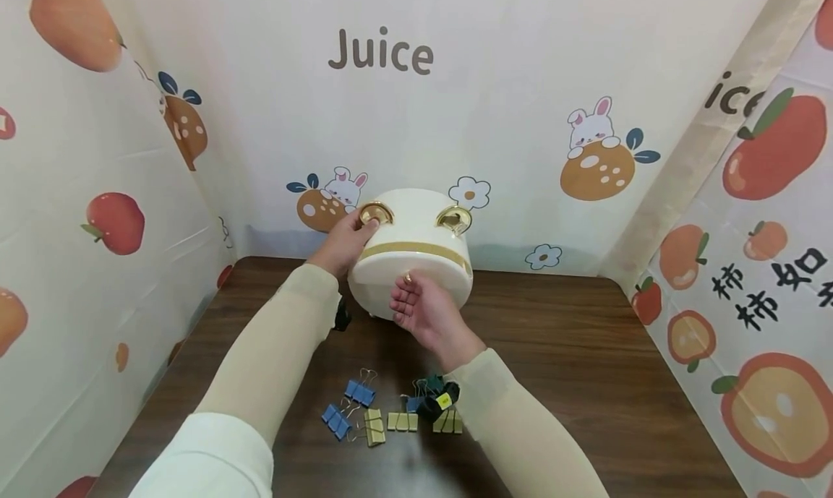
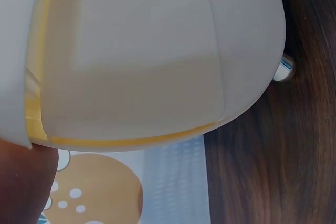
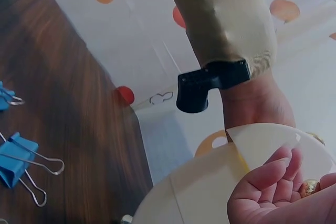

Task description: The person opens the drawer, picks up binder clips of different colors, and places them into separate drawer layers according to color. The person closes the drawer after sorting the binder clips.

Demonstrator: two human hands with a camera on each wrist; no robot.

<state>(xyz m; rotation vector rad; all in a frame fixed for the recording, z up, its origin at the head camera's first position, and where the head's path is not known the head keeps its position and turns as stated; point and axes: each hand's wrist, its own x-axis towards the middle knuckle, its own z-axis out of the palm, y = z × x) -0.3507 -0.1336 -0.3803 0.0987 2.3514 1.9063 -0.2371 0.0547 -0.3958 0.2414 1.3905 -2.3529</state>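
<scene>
A rounded cream box (image 1: 416, 234) with a gold band stands toward the back of the table, two gold rings on its top. My left hand (image 1: 345, 243) grips the left gold ring (image 1: 376, 213), its thumb at the ring's opening. The right gold ring (image 1: 454, 220) is free. At the box's front, my right hand (image 1: 429, 310), palm turned up, pinches the small gold knob (image 3: 310, 188) on the cream lid (image 1: 371, 274). In the left wrist view the box's side (image 2: 147, 77) fills most of the picture and most of the left hand is hidden.
Several binder clips lie near the table's front: blue ones (image 1: 360, 392), yellow ones (image 1: 374, 427) and a green one (image 1: 432, 384), some partly behind the right wrist camera (image 1: 429, 409). A printed cloth wall (image 1: 520, 86) rises behind the box and on both sides. Small feet (image 2: 284, 69) hold the box up.
</scene>
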